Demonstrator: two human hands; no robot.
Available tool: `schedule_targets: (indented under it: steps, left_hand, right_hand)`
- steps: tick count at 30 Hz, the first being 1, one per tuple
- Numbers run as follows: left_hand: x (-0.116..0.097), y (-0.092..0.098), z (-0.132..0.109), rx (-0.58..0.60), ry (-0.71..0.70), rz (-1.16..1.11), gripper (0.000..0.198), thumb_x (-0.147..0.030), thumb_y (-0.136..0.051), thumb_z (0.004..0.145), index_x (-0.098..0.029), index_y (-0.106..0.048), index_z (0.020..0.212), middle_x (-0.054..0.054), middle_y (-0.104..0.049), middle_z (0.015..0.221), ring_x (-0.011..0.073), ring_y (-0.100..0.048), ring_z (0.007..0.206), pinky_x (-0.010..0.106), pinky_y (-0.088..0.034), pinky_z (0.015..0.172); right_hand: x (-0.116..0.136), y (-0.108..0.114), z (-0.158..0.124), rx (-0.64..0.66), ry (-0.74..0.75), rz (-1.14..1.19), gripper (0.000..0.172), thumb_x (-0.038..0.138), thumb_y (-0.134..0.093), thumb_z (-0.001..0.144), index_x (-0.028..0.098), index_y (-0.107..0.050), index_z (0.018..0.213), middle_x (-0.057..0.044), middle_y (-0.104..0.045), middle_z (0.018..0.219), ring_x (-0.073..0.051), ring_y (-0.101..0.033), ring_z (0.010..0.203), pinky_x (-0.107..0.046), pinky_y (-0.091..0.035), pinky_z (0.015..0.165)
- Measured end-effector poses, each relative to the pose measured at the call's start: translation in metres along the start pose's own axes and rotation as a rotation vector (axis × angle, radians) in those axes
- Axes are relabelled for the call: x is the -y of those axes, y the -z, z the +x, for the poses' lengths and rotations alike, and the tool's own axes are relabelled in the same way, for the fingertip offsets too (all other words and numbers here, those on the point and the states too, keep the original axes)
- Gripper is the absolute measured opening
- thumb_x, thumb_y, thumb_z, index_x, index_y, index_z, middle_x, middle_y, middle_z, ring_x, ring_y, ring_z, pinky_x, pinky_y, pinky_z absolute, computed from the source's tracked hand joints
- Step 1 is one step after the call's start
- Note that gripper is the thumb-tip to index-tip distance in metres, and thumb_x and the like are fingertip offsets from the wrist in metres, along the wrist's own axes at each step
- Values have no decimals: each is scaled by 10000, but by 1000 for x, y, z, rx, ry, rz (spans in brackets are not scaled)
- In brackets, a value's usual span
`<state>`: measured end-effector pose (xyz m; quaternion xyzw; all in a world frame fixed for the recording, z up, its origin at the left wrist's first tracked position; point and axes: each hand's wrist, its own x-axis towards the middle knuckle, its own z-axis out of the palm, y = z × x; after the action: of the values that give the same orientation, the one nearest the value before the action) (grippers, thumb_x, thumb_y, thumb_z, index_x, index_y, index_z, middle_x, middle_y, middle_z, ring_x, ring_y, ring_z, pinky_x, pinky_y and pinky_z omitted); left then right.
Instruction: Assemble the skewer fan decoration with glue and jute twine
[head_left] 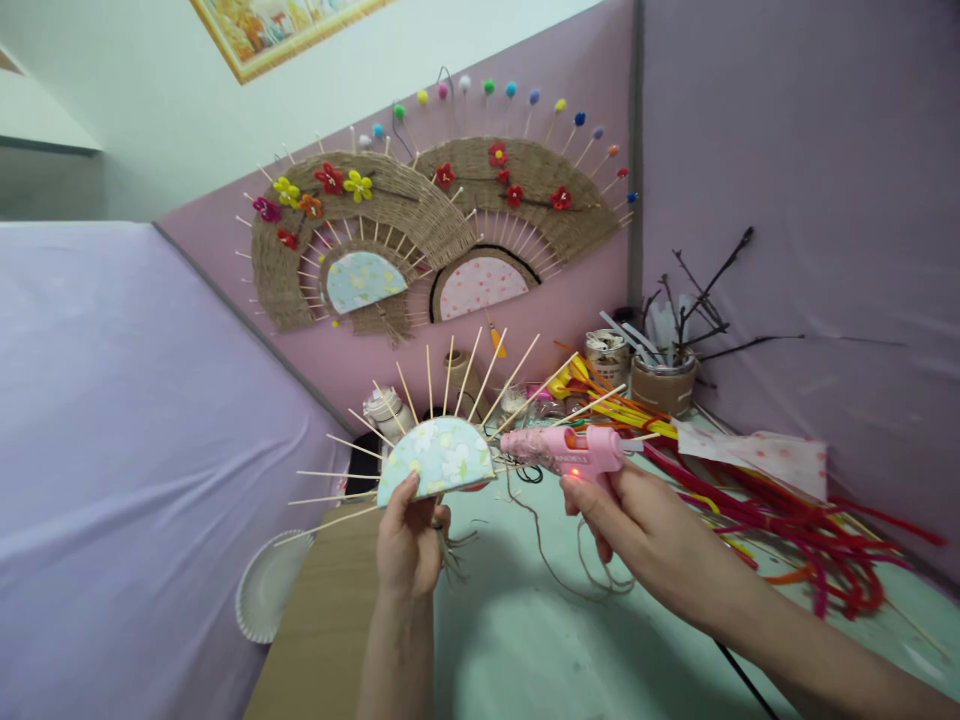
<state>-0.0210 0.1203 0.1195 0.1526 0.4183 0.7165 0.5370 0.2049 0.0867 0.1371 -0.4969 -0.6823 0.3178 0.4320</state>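
Between the thumb and fingers of my left hand (pixel 409 550) is a half-round fan base (pixel 442 455) covered in pale green floral cloth. Thin wooden sticks fan out from its curved edge, and loose twine hangs below it. My right hand (pixel 619 510) is wrapped round the handle of a pink glue gun (pixel 562 450), whose small red light glows. The gun points left, its nozzle close to the right end of the fan base; I cannot tell whether they touch. A length of twine (pixel 547 565) lies on the table beneath the gun.
Finished woven fans (pixel 375 215) hang on the pink panel behind. Pipe cleaners (pixel 810 540) lie in a heap at right, near a pot of twigs (pixel 664 385). A cardboard sheet (pixel 330 600) and a paper plate (pixel 274 585) are at left. A twine cone (pixel 459 375) stands behind.
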Motion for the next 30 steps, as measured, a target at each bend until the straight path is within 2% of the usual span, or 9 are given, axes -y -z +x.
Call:
schedule_targets:
  steps: [7, 16, 23, 30]
  left_hand:
    - [0, -2, -1, 1, 23, -16, 205, -93, -602, 806, -148, -662, 993, 6, -721, 780, 74, -627, 525, 114, -438, 359]
    - [0, -1, -1, -3, 15, -15, 204, -88, -599, 810, -139, -660, 998, 8, -722, 778, 75, -631, 526, 116, -446, 360]
    - [0, -1, -2, 9, 18, -17, 202, -91, -588, 825, -147, -657, 1006, 9, -723, 788, 74, -636, 536, 110, -440, 359]
    - [1, 0, 0, -1, 16, -28, 222, -84, -611, 801, -145, -652, 1011, 4, -723, 787, 70, -630, 528, 111, -444, 362]
  right_hand:
    - [-1, -2, -1, -4, -23, 9, 406, 483, -373, 949, 231, -523, 669, 14, -555, 513, -169, -545, 501, -282, -401, 491]
    - [-2, -2, 0, -16, -3, 2, 377, 470, -372, 949, 234, -518, 693, 28, -545, 501, -166, -549, 498, -285, -420, 511]
    - [-3, -3, -1, -16, -24, 1, 416, 511, -376, 942, 242, -486, 644, 19, -557, 490, -166, -544, 463, -284, -401, 461]
    - [1, -2, -1, 18, -5, 28, 412, 489, -398, 941, 251, -525, 629, 10, -540, 483, -206, -594, 539, -311, -482, 553]
